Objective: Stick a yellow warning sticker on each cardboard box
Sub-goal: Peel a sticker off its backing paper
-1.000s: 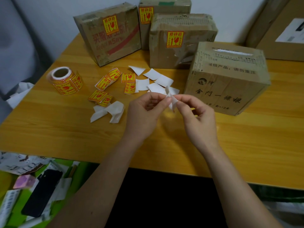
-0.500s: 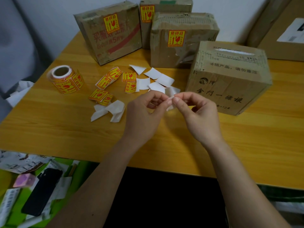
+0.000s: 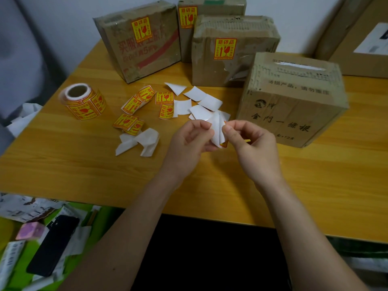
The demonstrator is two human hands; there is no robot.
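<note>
My left hand (image 3: 189, 141) and my right hand (image 3: 249, 141) both pinch one sticker (image 3: 217, 131) above the wooden table (image 3: 63, 164). Its white backing faces me and a yellow corner shows at the bottom. Just right of my hands stands a cardboard box (image 3: 294, 99) with black print and no sticker visible. Three boxes at the back each carry a yellow sticker: the left box (image 3: 138, 40), the rear box (image 3: 210, 9) and the middle box (image 3: 233, 51). A sticker roll (image 3: 83, 100) sits at the left.
Loose yellow stickers (image 3: 136, 101) and several peeled white backing papers (image 3: 199, 101) lie between the roll and the boxes. More large cartons (image 3: 357, 34) stand at the far right. Below the table's near edge lie a black phone (image 3: 52, 244) and papers.
The white backing has been peeled further away between my fingers, so a yellow corner of the sticker now shows. My hands have stayed in nearly the same place.
</note>
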